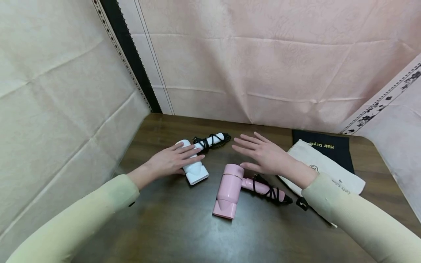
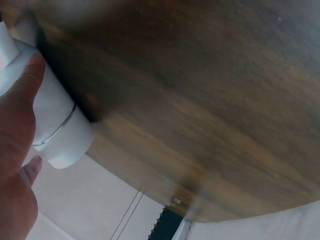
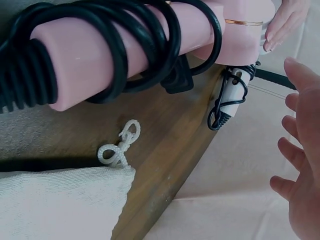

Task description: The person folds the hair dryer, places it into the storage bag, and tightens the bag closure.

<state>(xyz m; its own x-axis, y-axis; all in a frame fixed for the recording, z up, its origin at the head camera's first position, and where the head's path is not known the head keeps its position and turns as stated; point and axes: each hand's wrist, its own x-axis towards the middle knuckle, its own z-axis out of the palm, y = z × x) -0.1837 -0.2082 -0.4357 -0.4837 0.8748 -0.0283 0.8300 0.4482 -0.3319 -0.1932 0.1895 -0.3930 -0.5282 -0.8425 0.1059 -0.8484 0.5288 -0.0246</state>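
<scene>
A white hair dryer (image 1: 198, 173), its black cord wound around the handle, lies toward the back of the table. My left hand (image 1: 169, 160) rests across its barrel with fingers spread and fairly straight; the left wrist view shows the thumb (image 2: 31, 77) against the white casing (image 2: 52, 112). Closer to me lies a pink hair dryer (image 1: 229, 186), handle pointing right and wrapped in black cord. Just beyond that handle my right hand (image 1: 268, 155) hovers, palm down, fingers extended, holding nothing. In the right wrist view its fingers stand apart from the pink handle (image 3: 75, 65).
A white drawstring bag (image 1: 338, 179) lies flat at the right, partly under the right forearm. It overlaps a black pouch (image 1: 343, 151) lettered "Hair Dryer". Pale patterned cloth (image 1: 279, 69) hangs behind and beside the brown wooden table (image 1: 158, 226).
</scene>
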